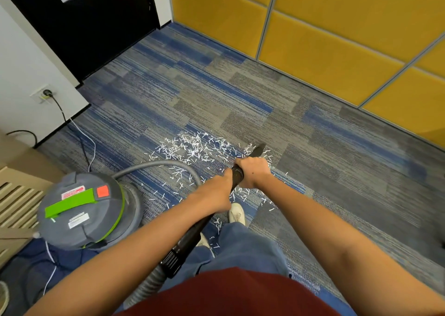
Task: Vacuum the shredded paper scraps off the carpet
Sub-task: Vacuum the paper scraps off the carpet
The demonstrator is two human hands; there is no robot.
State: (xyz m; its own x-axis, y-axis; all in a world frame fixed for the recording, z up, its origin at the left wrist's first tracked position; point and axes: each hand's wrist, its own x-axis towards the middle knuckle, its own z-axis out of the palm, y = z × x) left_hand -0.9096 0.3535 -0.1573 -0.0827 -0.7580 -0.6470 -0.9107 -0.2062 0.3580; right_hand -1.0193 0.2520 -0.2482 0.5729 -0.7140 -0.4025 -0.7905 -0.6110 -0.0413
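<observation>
Two-handed grip on black tube (192, 236): right hand (252, 172) clenched round it in front for aiming, left hand (214, 193) clenched round it just behind for steadying. Nozzle (258, 150) just beyond right hand, angled down among paper scraps (192, 147) for suction. Scraps strewn over carpet (240, 94) ahead of, left of and beneath both hands; judged largely uncollected.

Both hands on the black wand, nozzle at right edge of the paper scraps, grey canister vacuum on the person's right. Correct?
Wrong side: the head view shows the grey canister vacuum with green handle on the person's left. The rest holds: left hand and right hand grip the black plastic wand, nozzle at the right edge of the white shredded paper scraps.
</observation>
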